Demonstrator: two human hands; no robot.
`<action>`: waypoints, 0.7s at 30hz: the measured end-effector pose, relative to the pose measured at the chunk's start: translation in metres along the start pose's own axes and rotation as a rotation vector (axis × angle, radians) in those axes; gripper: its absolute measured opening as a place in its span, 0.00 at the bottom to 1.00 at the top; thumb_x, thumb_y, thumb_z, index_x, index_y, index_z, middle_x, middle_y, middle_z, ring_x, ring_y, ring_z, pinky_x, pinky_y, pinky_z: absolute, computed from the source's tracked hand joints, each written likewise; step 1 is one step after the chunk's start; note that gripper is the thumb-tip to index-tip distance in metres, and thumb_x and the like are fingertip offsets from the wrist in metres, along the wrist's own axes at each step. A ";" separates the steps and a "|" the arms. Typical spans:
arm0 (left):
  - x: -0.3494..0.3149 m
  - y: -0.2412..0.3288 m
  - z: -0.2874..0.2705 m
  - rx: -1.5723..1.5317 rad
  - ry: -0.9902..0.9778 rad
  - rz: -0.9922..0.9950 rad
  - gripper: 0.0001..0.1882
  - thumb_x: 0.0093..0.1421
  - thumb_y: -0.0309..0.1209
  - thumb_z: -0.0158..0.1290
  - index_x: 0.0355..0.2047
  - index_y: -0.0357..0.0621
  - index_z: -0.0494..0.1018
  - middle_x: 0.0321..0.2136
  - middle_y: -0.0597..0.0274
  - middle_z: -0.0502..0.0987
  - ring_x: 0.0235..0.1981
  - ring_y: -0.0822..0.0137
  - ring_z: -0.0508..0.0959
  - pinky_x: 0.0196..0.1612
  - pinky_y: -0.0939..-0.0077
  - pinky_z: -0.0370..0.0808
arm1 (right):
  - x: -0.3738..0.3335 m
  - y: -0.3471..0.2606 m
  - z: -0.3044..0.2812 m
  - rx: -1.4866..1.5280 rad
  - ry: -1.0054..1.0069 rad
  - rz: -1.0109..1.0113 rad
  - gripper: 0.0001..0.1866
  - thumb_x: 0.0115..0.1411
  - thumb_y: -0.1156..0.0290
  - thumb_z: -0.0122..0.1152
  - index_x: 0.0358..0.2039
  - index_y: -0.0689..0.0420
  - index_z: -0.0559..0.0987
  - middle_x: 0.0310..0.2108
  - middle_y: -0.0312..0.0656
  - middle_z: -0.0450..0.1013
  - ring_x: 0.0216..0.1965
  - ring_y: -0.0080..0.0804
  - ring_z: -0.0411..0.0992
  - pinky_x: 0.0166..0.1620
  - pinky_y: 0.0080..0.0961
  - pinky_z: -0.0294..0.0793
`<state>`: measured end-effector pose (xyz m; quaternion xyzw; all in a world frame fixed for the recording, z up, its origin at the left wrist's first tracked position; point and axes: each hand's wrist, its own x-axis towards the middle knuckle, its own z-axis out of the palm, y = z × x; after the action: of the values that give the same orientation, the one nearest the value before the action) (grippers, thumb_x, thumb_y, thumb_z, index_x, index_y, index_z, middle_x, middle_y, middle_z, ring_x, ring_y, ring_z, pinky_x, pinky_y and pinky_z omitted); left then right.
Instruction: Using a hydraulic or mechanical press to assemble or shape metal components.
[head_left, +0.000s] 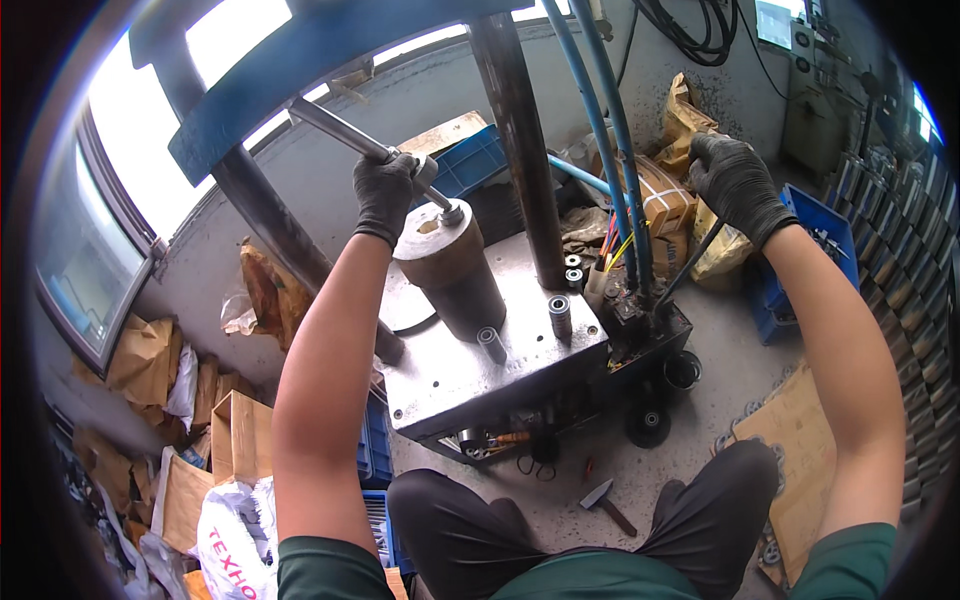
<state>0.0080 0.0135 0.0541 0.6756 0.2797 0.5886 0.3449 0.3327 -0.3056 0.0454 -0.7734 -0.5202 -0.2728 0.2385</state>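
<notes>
The metal rod [340, 129] slanted down from the blue beam [300, 58], its lower end at the top of the dark cylinder [462, 290] on the steel table [450, 362]. The left hand [383, 192] was curled round the rod; the right hand [740, 187] was closed over a black lever [695, 258]. I'd have kept the rod square to the cylinder and worked the lever gently. The grips hid the rod's middle and the lever's top; true tilt I couldn't judge.
</notes>
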 end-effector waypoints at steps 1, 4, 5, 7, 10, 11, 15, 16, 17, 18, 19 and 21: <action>0.003 0.001 0.002 0.059 -0.003 -0.012 0.01 0.58 0.21 0.58 0.31 0.37 0.77 0.25 0.59 0.80 0.25 0.67 0.82 0.31 0.72 0.80 | 0.001 -0.001 -0.001 -0.001 -0.001 -0.002 0.11 0.63 0.64 0.59 0.41 0.54 0.83 0.38 0.50 0.81 0.46 0.48 0.80 0.52 0.38 0.78; 0.005 0.006 0.004 0.033 -0.001 -0.022 0.02 0.58 0.21 0.58 0.31 0.36 0.76 0.25 0.57 0.80 0.26 0.66 0.83 0.30 0.71 0.81 | 0.003 -0.005 -0.006 -0.046 -0.071 0.035 0.13 0.65 0.60 0.58 0.42 0.54 0.83 0.38 0.50 0.81 0.45 0.47 0.80 0.53 0.39 0.77; 0.003 0.008 0.006 0.026 -0.003 -0.028 0.02 0.57 0.21 0.57 0.31 0.36 0.75 0.25 0.55 0.80 0.26 0.65 0.84 0.29 0.71 0.82 | 0.002 -0.006 -0.007 -0.073 -0.089 0.044 0.15 0.65 0.58 0.57 0.42 0.54 0.83 0.38 0.50 0.81 0.45 0.46 0.80 0.53 0.40 0.77; 0.000 0.012 0.011 0.087 -0.014 0.019 0.01 0.58 0.20 0.57 0.31 0.37 0.76 0.25 0.57 0.80 0.26 0.66 0.83 0.30 0.72 0.82 | 0.002 -0.008 -0.007 -0.101 -0.107 0.050 0.16 0.66 0.55 0.57 0.42 0.54 0.83 0.38 0.49 0.82 0.46 0.45 0.80 0.53 0.40 0.76; 0.002 0.012 0.015 0.120 -0.054 0.052 0.02 0.58 0.18 0.56 0.31 0.37 0.76 0.25 0.60 0.79 0.25 0.67 0.82 0.30 0.73 0.82 | 0.001 -0.007 -0.006 -0.101 -0.151 0.060 0.19 0.66 0.52 0.55 0.44 0.52 0.84 0.40 0.47 0.82 0.47 0.44 0.80 0.54 0.40 0.76; 0.006 0.012 0.016 0.091 -0.084 0.039 0.03 0.59 0.17 0.56 0.31 0.37 0.75 0.24 0.60 0.79 0.25 0.68 0.82 0.30 0.73 0.82 | 0.000 -0.007 -0.006 -0.074 -0.119 0.056 0.19 0.66 0.53 0.56 0.46 0.52 0.84 0.41 0.47 0.82 0.48 0.43 0.80 0.55 0.40 0.76; 0.031 -0.003 0.017 0.339 -0.142 0.179 0.03 0.59 0.19 0.57 0.32 0.38 0.75 0.23 0.61 0.78 0.26 0.68 0.83 0.31 0.72 0.83 | -0.002 -0.006 -0.004 -0.072 -0.045 0.016 0.18 0.64 0.58 0.57 0.49 0.52 0.84 0.42 0.48 0.82 0.49 0.43 0.80 0.57 0.40 0.76; 0.034 -0.004 0.020 0.513 -0.153 0.166 0.12 0.54 0.31 0.61 0.37 0.39 0.78 0.29 0.48 0.83 0.34 0.50 0.85 0.42 0.61 0.81 | -0.003 -0.008 -0.003 -0.074 -0.054 0.011 0.18 0.64 0.58 0.57 0.49 0.52 0.84 0.42 0.48 0.82 0.49 0.43 0.80 0.57 0.40 0.76; 0.030 0.004 0.025 0.510 -0.156 0.157 0.12 0.54 0.31 0.61 0.37 0.39 0.78 0.29 0.48 0.83 0.34 0.50 0.85 0.42 0.61 0.81 | -0.006 -0.008 -0.004 -0.084 -0.046 0.004 0.17 0.63 0.61 0.57 0.48 0.53 0.84 0.41 0.49 0.82 0.48 0.45 0.80 0.56 0.41 0.76; 0.028 0.012 0.030 0.538 -0.183 0.170 0.13 0.54 0.32 0.61 0.38 0.39 0.78 0.30 0.48 0.83 0.36 0.50 0.85 0.44 0.61 0.81 | -0.009 -0.007 -0.003 -0.094 -0.039 -0.004 0.15 0.62 0.64 0.58 0.46 0.54 0.83 0.40 0.51 0.82 0.46 0.47 0.80 0.56 0.42 0.76; 0.026 0.016 0.030 0.568 -0.208 0.183 0.14 0.54 0.33 0.62 0.39 0.40 0.79 0.31 0.48 0.84 0.37 0.50 0.85 0.45 0.60 0.81 | -0.012 -0.007 -0.004 -0.096 -0.047 -0.008 0.15 0.62 0.64 0.58 0.46 0.54 0.83 0.40 0.51 0.82 0.46 0.47 0.80 0.56 0.42 0.76; 0.029 0.016 0.033 0.566 -0.230 0.112 0.16 0.54 0.35 0.62 0.41 0.41 0.80 0.32 0.48 0.84 0.39 0.49 0.85 0.47 0.59 0.81 | -0.022 -0.002 -0.006 -0.071 0.083 -0.133 0.12 0.59 0.69 0.59 0.42 0.56 0.83 0.37 0.52 0.81 0.43 0.51 0.79 0.54 0.45 0.76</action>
<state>0.0448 0.0221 0.0823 0.8213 0.3539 0.4251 0.1397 0.3233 -0.3239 0.0353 -0.7331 -0.5502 -0.3380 0.2135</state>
